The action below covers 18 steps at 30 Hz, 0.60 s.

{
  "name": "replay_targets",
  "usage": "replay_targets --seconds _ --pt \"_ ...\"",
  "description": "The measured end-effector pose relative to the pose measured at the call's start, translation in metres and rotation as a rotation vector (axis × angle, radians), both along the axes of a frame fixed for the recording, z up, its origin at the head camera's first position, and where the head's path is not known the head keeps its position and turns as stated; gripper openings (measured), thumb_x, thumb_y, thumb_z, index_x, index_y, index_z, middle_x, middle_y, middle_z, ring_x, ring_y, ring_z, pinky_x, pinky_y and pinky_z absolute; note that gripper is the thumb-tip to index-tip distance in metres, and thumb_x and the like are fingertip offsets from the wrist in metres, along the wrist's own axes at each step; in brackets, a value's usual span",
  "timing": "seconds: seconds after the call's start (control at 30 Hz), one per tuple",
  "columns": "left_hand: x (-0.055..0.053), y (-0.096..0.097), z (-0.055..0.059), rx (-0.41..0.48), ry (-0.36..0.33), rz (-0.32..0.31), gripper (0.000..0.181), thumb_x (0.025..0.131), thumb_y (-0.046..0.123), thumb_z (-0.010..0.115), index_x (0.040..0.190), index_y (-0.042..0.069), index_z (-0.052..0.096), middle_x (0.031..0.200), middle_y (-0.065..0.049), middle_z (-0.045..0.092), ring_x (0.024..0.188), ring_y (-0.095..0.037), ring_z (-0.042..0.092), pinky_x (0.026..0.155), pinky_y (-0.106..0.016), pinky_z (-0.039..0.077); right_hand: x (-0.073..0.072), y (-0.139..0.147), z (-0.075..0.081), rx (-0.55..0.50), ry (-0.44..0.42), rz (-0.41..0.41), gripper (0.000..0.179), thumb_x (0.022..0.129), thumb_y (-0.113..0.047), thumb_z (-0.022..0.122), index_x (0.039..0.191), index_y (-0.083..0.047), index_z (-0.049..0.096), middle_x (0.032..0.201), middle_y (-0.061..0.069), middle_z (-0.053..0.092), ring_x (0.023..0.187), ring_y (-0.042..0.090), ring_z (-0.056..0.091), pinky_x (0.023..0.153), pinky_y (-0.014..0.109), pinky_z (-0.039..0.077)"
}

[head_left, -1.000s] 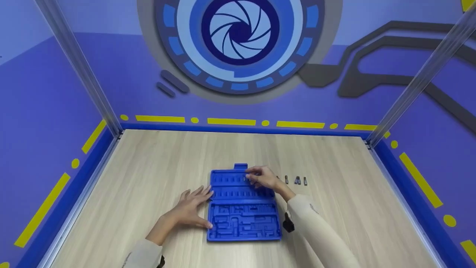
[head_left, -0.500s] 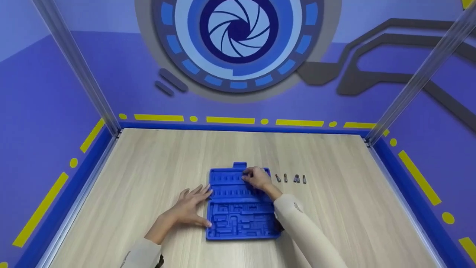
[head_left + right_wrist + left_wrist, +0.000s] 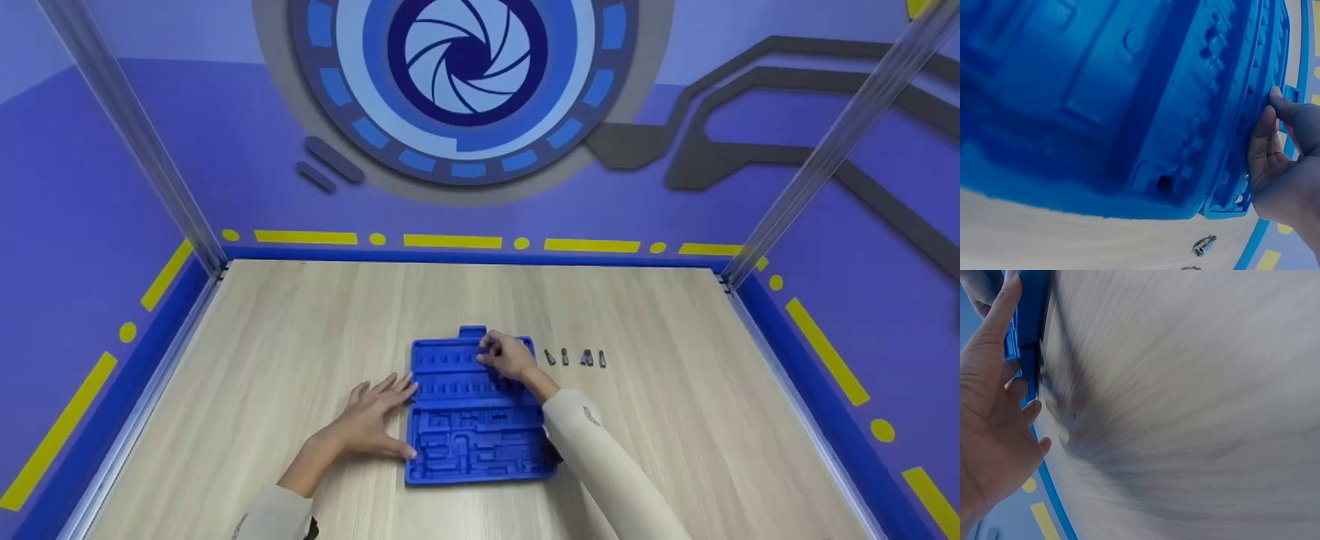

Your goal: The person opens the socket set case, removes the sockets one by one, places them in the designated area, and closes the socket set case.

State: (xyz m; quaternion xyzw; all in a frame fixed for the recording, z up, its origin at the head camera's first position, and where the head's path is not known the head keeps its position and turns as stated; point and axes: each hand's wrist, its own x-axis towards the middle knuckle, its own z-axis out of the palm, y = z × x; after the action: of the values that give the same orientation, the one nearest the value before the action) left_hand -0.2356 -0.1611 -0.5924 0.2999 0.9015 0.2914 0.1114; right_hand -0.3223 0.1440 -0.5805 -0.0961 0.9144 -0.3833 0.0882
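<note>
A blue plastic tool case (image 3: 480, 442) lies unfolded on the table, with moulded slots in both halves. My left hand (image 3: 366, 421) is spread along its left side, the thumb at the lower half and the fingertips by the upper half. Over the upper row of slots, my right hand (image 3: 511, 358) bends thumb and index finger close together; I cannot tell whether a small piece is between them. In the right wrist view the fingertips (image 3: 1271, 109) sit right at the slots, and a shiny metal piece (image 3: 1238, 198) shows in the case near the hand.
Several small metal bits (image 3: 565, 357) lie in a row on the wooden table (image 3: 645, 420), right of the case's upper half. A latch tab (image 3: 472, 331) sticks out at the far edge. Blue panels (image 3: 300, 187) stand behind and at both sides.
My right hand has shifted slightly left along the upper slots, and its forearm has come left, uncovering the leftmost loose bit. The left hand keeps its place at the case. The head view has panned slightly.
</note>
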Motion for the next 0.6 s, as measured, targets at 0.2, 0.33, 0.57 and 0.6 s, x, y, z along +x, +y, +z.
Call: replay_targets --seconds 0.2,0.33,0.57,0.6 --pt "0.001 -0.001 0.0 -0.005 -0.015 0.006 0.119 0.066 0.056 0.091 0.157 0.003 0.036 0.168 -0.02 0.025 0.154 -0.05 0.02 0.118 -0.078 0.007 0.002 -0.001 -0.001 -0.137 -0.054 -0.015 0.013 0.097 -0.012 0.069 0.099 0.0 0.064 0.076 -0.004 0.056 0.06 0.006 0.05 0.052 0.017 0.044" --pt "0.0 0.0 -0.001 -0.016 -0.021 0.005 0.119 0.066 0.058 0.09 0.158 0.005 0.035 0.169 -0.019 0.023 0.155 -0.05 0.019 0.118 -0.077 0.007 0.005 0.005 -0.004 -0.281 -0.057 -0.027 0.013 0.097 -0.007 0.068 0.095 0.004 0.06 0.082 -0.003 0.059 0.07 0.006 0.05 0.062 0.017 0.042" --pt "0.0 -0.001 0.0 -0.027 -0.018 0.008 0.121 0.066 0.058 0.09 0.159 0.005 0.033 0.169 -0.019 0.022 0.155 -0.05 0.018 0.119 -0.077 0.007 0.01 0.02 0.0 -0.466 -0.166 -0.003 0.013 0.101 -0.011 0.063 0.103 0.001 0.06 0.089 0.009 0.065 0.069 0.01 0.056 0.057 0.021 0.046" --pt "0.0 -0.001 0.001 -0.028 -0.017 0.006 0.121 0.066 0.057 0.09 0.159 0.004 0.033 0.169 -0.02 0.021 0.155 -0.051 0.018 0.119 -0.077 0.007 0.011 0.022 0.002 -0.463 -0.175 0.006 0.013 0.101 -0.011 0.063 0.105 0.001 0.061 0.093 0.013 0.067 0.069 0.01 0.058 0.057 0.021 0.047"
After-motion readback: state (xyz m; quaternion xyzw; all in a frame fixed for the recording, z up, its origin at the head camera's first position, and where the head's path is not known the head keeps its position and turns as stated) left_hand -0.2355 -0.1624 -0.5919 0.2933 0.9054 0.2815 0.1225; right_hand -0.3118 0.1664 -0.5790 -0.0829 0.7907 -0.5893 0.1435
